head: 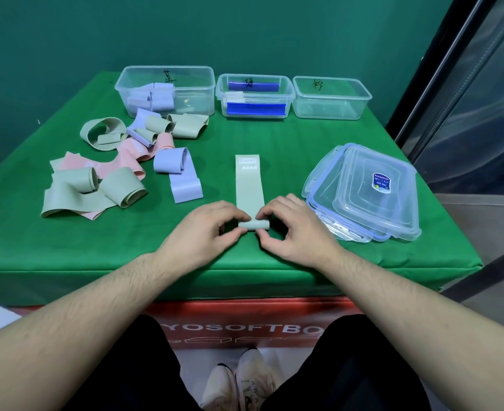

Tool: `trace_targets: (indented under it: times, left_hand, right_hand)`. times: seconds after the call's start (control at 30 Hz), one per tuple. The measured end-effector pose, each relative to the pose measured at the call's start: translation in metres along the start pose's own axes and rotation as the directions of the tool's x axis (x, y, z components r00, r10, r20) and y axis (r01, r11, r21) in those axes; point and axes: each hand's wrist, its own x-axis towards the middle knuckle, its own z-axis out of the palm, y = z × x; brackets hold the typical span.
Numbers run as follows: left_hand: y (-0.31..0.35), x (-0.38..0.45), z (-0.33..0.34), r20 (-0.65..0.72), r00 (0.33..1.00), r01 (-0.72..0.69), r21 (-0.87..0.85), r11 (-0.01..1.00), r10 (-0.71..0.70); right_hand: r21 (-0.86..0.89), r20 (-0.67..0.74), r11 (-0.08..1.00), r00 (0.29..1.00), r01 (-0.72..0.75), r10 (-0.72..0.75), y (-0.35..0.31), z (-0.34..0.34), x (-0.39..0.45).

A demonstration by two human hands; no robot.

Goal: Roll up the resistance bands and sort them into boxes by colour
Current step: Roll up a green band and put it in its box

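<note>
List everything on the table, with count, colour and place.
Boxes: three, clear, along the far edge.
Lavender rolls: several, in the left box.
Blue pieces: two, in the middle box.
Loose bands: a pile, green, pink and lavender, left side.
Green band: one, centre, its near end partly rolled.
Lids: a stack, clear, right side.
Table: one, green cover.
Left hand: pinches the roll.
Right hand: pinches the roll.

Matt rubbery green band point(249, 185), clear glossy plastic boxes point(330, 97), felt-like tablecloth point(274, 137)
</note>
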Motion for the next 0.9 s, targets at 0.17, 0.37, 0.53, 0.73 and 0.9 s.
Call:
trace_targets:
  times: [0.17, 0.37, 0.53, 0.73, 0.9]
  left_hand:
    - [-0.001, 0.001, 0.003, -0.006, 0.999, 0.049, -0.051, 0.998, -0.049]
    - [-0.003, 0.004, 0.003, -0.024, 0.998, 0.055, -0.057, 0.997, -0.056]
    - [-0.006, 0.009, 0.003, -0.013, 0.999, 0.029, -0.031, 0.999, -0.030]
    - [-0.010, 0.015, 0.002, 0.034, 0.999, 0.039, -0.041, 0.998, -0.038]
    - [-0.007, 0.013, 0.003, -0.002, 1.000, 0.018, -0.029, 0.999, -0.018]
  right_hand:
    - [-0.063, -0.004, 0.998, 1.000, -0.015, 0.015, 0.002, 0.002, 0.002]
    - [-0.054, -0.018, 0.998, 0.999, -0.039, 0.038, 0.004, 0.003, 0.003]
    - [-0.042, -0.034, 0.999, 0.999, -0.026, 0.024, 0.004, 0.002, 0.002]
    - [0.010, -0.054, 1.000, 0.999, -0.005, 0.005, 0.007, 0.004, 0.004]
    - [0.008, -0.037, 0.999, 0.998, -0.051, 0.052, 0.008, 0.005, 0.004]
